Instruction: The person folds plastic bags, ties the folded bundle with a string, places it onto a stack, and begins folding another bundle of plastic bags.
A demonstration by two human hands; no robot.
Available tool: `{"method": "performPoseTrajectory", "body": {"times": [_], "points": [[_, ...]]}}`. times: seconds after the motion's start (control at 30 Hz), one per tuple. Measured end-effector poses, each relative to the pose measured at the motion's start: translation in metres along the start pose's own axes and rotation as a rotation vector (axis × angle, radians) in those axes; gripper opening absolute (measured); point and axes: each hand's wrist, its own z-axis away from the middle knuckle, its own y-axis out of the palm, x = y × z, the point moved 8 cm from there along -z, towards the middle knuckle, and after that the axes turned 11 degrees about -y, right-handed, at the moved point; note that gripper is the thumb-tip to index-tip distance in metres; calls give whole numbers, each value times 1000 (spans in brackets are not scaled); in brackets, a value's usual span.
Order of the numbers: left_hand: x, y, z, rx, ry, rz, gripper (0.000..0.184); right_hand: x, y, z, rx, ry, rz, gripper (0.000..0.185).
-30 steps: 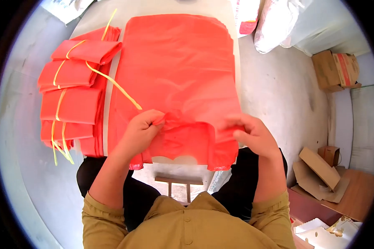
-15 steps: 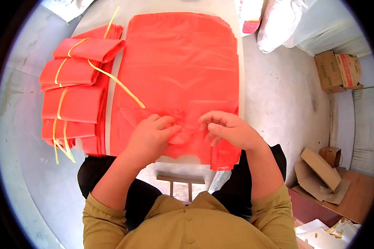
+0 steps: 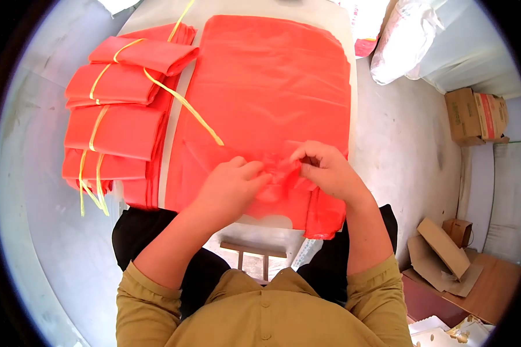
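Note:
A wide pile of flat red plastic bags (image 3: 272,81) lies on the pale table before me. My left hand (image 3: 234,185) pinches bunched red plastic near the pile's front edge. Just to the right, my right hand (image 3: 324,170) has its thumb and fingers closed on the same crumpled plastic. Between the hands the plastic is gathered and slightly blurred. Folded red bundles (image 3: 118,130) tied with yellow string overlap in a stack at the left. One loose yellow strip (image 3: 185,104) reaches from them onto the pile.
Cardboard boxes (image 3: 468,118) stand by the right wall. An opened carton (image 3: 440,254) rests on a brown surface (image 3: 501,283) at lower right. A white plastic sack (image 3: 404,43) is at upper right. Below the table's front edge shows a wooden stool or frame (image 3: 253,252).
Both hands have come closer together, and my right hand has closed on the plastic, which is now bunched between them. The view has shifted, so the table appears further right.

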Motion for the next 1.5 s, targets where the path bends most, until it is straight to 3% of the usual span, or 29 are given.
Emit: {"method": "performPoseTrajectory", "body": {"times": [0.2,0.53,0.83,1.13,1.23,1.5], "points": [[-1,3,4,-62,63,-44,23,-6,7,-23,-57,40,82,14],[2,-8,15,-111,-1,22,18,2,20,-33,-142,-116,497,36],[-9,-15,11,-125,42,-12,18,11,32,-32,-153,-316,714,37],[5,-11,1,-163,-52,139,23,9,23,-26,-134,-234,482,32],[9,-11,-3,-198,-91,211,21,3,25,-25,4,-391,610,26],[21,-5,-18,-122,-392,331,14,-12,4,-17,-108,-100,171,19]]}}
